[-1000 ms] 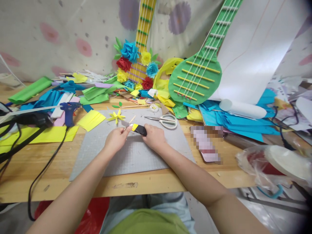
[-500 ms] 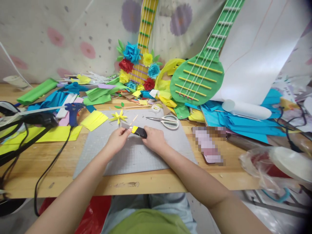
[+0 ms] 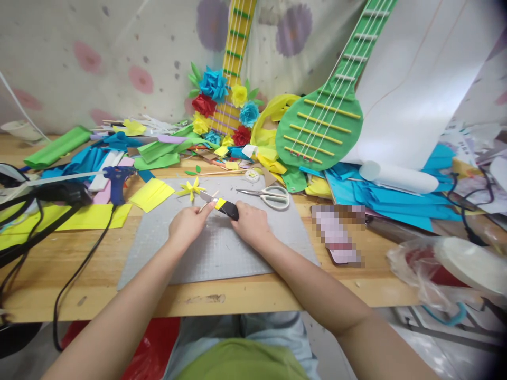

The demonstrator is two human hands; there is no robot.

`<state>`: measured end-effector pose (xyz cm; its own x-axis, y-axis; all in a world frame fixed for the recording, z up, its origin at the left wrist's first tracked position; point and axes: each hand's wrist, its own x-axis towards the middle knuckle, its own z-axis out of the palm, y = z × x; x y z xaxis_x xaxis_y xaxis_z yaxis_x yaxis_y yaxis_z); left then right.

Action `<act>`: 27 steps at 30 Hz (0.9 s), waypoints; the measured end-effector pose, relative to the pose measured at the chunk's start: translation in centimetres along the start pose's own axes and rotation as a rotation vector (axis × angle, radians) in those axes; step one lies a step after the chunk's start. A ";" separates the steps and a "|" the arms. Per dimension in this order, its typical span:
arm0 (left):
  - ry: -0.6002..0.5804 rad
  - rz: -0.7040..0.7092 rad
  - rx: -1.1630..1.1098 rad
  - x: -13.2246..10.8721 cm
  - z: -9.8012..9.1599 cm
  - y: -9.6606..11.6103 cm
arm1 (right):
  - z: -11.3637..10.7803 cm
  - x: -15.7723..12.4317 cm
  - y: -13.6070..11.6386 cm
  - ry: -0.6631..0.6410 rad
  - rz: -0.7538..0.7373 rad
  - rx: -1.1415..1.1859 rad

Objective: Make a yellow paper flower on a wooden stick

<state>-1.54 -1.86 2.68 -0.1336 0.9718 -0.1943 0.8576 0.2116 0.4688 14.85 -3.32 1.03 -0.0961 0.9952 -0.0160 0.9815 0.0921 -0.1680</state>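
Note:
My left hand (image 3: 187, 226) is closed, pinching a thin wooden stick (image 3: 215, 194) between thumb and fingers over the mat. Only short lengths of the stick show past the fingertips. My right hand (image 3: 251, 224) grips a black and yellow utility knife (image 3: 227, 208). Its blade (image 3: 206, 196) is out, pointing left, and lies across or just beside the stick; exact contact cannot be made out. Both hands are over a grey cutting mat (image 3: 233, 258). Just beyond the left hand lies a yellow paper flower (image 3: 191, 189). Scissors (image 3: 274, 197) rest on the mat behind the right hand.
A blue glue gun (image 3: 116, 184) with a trailing cord stands at left by yellow paper (image 3: 152, 194). Paper scraps line the back, under a yellow flowered paper instrument (image 3: 233, 79) and a green one (image 3: 322, 129). A blurred-out phone-like object (image 3: 336, 237) lies right of the mat.
The stick has tilted and slid lower in my left hand, so less of it shows above the fingers. The knife and right hand have barely moved.

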 end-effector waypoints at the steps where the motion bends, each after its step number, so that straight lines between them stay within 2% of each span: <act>1: -0.010 0.017 -0.022 0.1 0.0 0.0 | 0.0 0.0 0.0 0.003 -0.010 0.006; 5: -0.078 0.170 -0.295 0.4 0.6 -0.2 | 0.1 0.0 0.3 -0.013 -0.095 0.028; 8: -0.113 0.205 -0.415 0.4 1.0 -0.3 | 0.2 0.0 0.3 -0.033 -0.111 0.039; 16: -0.016 0.198 -0.192 0.0 0.7 -0.1 | 0.0 -0.1 0.2 0.018 -0.042 0.004; 20: 0.001 0.111 -0.104 -0.1 0.5 0.1 | 0.1 -0.1 0.2 0.028 -0.029 0.005; 27: -0.064 0.079 -0.087 0.5 0.2 -0.4 | 0.4 -0.1 0.3 0.004 -0.036 0.009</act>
<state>-1.86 -1.49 2.16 -0.0333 0.9777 -0.2073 0.8177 0.1460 0.5568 15.06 -3.37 0.59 -0.1307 0.9914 -0.0061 0.9759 0.1275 -0.1769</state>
